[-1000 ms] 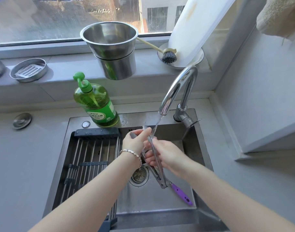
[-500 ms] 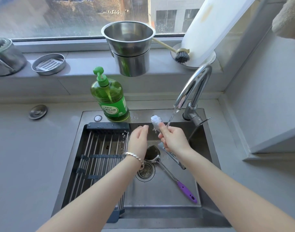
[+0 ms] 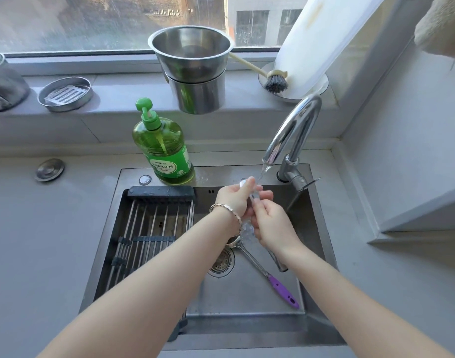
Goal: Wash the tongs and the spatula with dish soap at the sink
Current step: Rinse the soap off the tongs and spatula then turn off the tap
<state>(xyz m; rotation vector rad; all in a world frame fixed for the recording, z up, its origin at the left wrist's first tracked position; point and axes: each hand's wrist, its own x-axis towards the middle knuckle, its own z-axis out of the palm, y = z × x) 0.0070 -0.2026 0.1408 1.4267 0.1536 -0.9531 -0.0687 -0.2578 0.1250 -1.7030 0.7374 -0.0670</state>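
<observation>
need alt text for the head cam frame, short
Both hands, left hand and right hand, hold the tongs under the running faucet. A purple-handled spatula lies in the sink; a green soap bottle stands behind.

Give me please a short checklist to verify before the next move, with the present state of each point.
1. Water runs from the tap: ok.
2. Both hands hold the tongs under the stream, left hand near the tip, right hand lower: ok.
3. Tongs free of soap: cannot tell, hands and splashing water hide them.
4. Spatula within reach, lying in the sink by the drain: ok.
5. Soap bottle upright at the sink's back edge: ok.
6. Rack over the sink's left side has room: ok.
</observation>
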